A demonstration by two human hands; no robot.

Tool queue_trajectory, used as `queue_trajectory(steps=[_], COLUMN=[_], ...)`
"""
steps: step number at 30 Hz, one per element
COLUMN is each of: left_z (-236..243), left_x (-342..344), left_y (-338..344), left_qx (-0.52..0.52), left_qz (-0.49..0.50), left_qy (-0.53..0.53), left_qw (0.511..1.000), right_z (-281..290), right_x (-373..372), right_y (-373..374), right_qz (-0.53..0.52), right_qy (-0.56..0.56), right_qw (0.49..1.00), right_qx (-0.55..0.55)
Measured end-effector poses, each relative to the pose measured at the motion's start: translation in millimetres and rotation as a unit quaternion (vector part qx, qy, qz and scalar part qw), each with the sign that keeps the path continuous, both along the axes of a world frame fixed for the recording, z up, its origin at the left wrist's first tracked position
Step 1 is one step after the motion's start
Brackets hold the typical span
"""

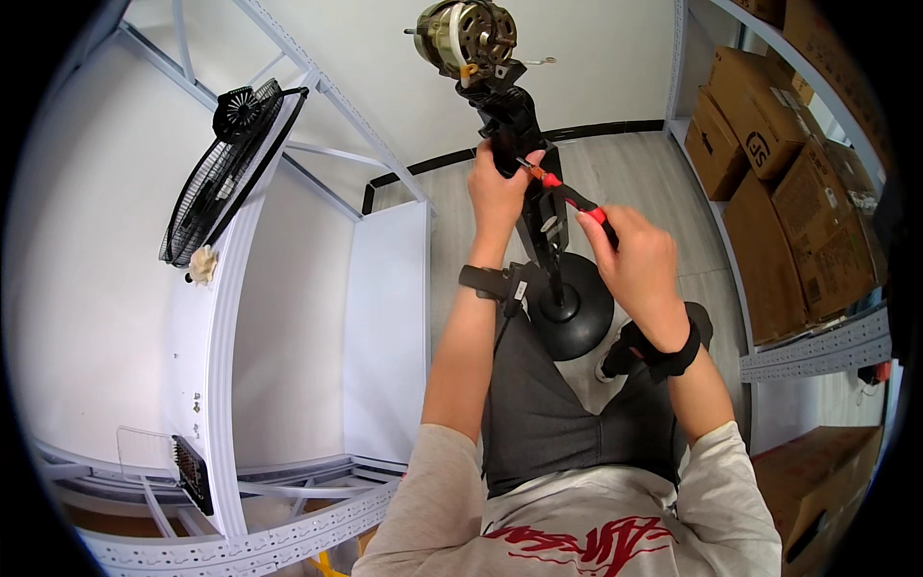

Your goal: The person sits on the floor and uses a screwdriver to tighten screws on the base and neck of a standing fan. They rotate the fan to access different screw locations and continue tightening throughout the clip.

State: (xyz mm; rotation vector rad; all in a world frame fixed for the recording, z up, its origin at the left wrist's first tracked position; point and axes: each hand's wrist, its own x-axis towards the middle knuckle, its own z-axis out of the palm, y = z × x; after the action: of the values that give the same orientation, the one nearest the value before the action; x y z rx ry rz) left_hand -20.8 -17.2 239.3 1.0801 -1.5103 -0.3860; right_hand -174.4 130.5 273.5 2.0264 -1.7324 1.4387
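Observation:
A stand fan without its blades rises before me on a round black base (588, 322). Its bare metal motor (468, 40) sits at the top, above a black housing (519, 120). My left hand (500, 197) is wrapped round that housing, just below the motor. In my right hand (639, 264) is a red and black screwdriver (575, 198), its shaft slanting up and left to the housing beside my left thumb. The screw or hole at its tip is too small to make out.
On the left, a white shelf (221, 385) bears a black fan grille (216, 178), a pale knotted item (202, 264), a few tiny parts and a screwdriver bit case (192, 474). Cardboard boxes (769, 231) fill the rack on the right. My legs straddle the base.

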Motion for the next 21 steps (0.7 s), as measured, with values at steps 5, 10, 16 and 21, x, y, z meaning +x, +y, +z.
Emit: queue_trajectory(steps=[5,10,16,21], left_z=[0,0,-7,-8], left_x=[-1,-1,-4,-6], left_y=[2,2,0,1], left_qx=[0.001,0.008,-0.019,-0.025], left_qz=[-0.005,0.0,0.004,0.017], left_qy=[0.009,0.007,0.012,0.011], left_qw=[1.0,1.0,1.0,0.999], right_z=[0,10,8,4], right_x=[-4,-2,-3,-2], right_y=[-2,-1,-2,-6], right_qz=[0.02,0.037,0.042,0.071], right_qy=[-0.06,-0.152,-0.192,-0.264], right_qw=[0.996,0.975,0.961,0.935], right_qx=[0.065,0.157,0.193,0.227])
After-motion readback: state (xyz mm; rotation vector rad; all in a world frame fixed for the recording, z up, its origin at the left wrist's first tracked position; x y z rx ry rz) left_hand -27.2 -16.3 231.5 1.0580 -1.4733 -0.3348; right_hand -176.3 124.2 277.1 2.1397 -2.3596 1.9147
